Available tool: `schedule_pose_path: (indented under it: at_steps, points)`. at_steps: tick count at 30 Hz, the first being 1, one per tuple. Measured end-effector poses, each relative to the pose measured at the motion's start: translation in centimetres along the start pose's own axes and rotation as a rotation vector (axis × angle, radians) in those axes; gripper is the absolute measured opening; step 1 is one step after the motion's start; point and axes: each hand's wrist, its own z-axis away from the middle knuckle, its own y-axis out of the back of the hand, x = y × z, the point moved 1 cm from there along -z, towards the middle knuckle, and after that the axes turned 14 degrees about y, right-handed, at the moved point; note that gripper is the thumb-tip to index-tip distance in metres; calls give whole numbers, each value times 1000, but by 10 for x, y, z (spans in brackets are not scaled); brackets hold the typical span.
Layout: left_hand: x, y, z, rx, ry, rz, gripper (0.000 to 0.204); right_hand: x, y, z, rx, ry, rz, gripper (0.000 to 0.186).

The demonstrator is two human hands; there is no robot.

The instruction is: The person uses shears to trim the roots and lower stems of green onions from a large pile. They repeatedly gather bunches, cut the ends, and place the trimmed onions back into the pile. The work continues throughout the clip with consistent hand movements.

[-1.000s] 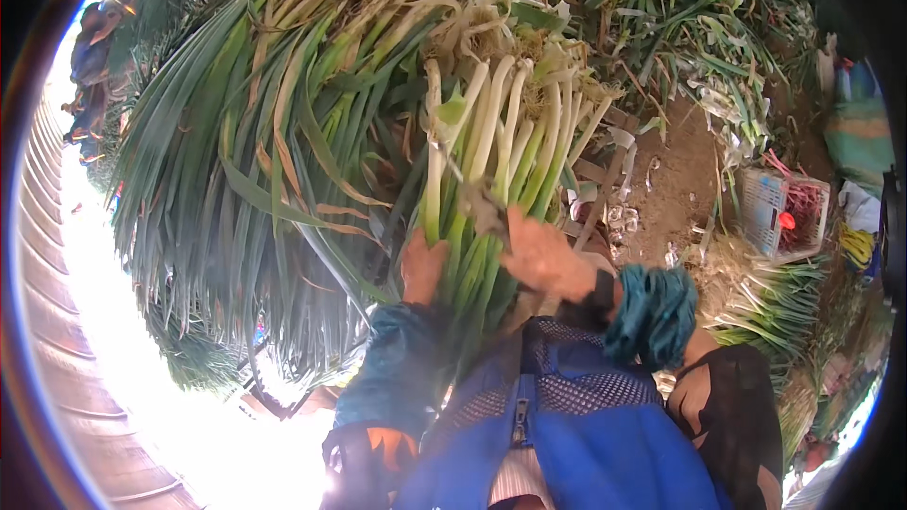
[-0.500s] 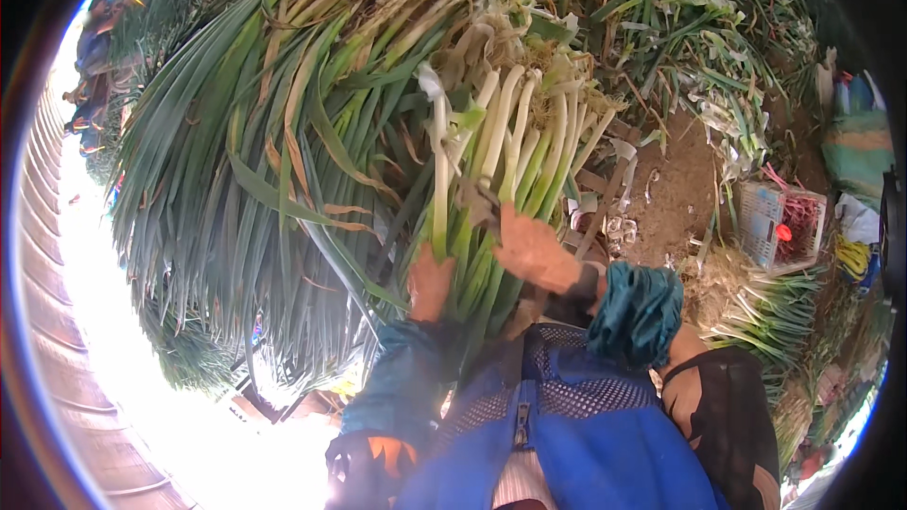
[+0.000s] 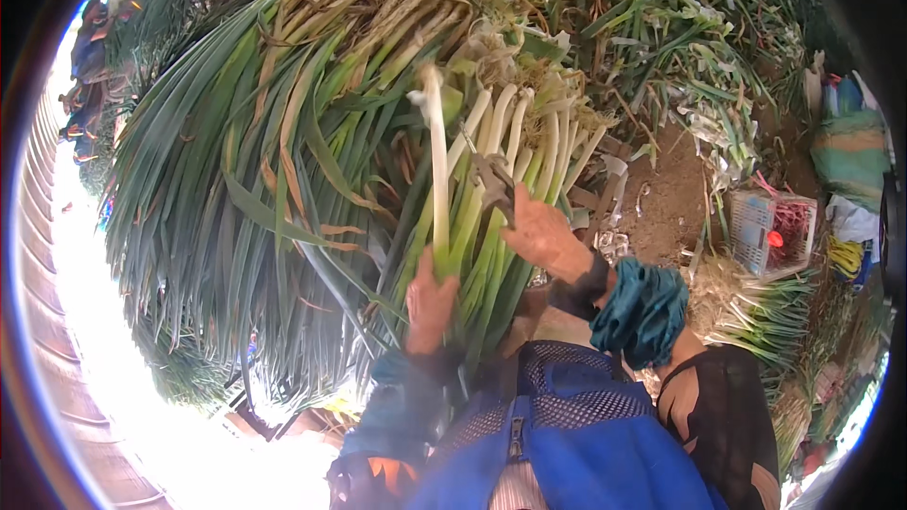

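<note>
My left hand (image 3: 432, 307) is closed around the green part of a long green onion (image 3: 436, 165). Its white stem stands up from my fingers, and its root end is blurred. In my right hand (image 3: 548, 234) is a metal hand tool (image 3: 495, 185) with a thin pointed end; its exact kind is not clear. The tool is just right of the held stem, over a row of white-stemmed green onions (image 3: 518, 132) lying side by side. To the left, a large heap of untrimmed green onions (image 3: 227, 179) spreads with its leaves toward me and its roots at the far side.
Peeled leaves and scraps (image 3: 680, 28) cover the far right, next to bare soil (image 3: 666, 165). On the right are a plastic crate (image 3: 751, 227) with red ties, a smaller bunch of green onions (image 3: 770, 316) and a green sack (image 3: 846, 156). People (image 3: 90, 47) are at the far left.
The held green onion has come up and stands clearer of the row, its root end now blurred. My right hand and the tool have shifted slightly right, and more of the tool shows.
</note>
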Motion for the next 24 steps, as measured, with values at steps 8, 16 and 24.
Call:
schedule_pose_path:
  at_steps: [8,16,24]
  points:
    - [4,-33,-6,-97,98,-293,68,22,2,43,119,-68,-52,47]
    - [-9,-40,-2,-84,144,-332,67,45,2,-16,87,-66,21,48]
    - [-7,-41,0,-106,170,-321,65,28,11,22,-6,17,-22,54]
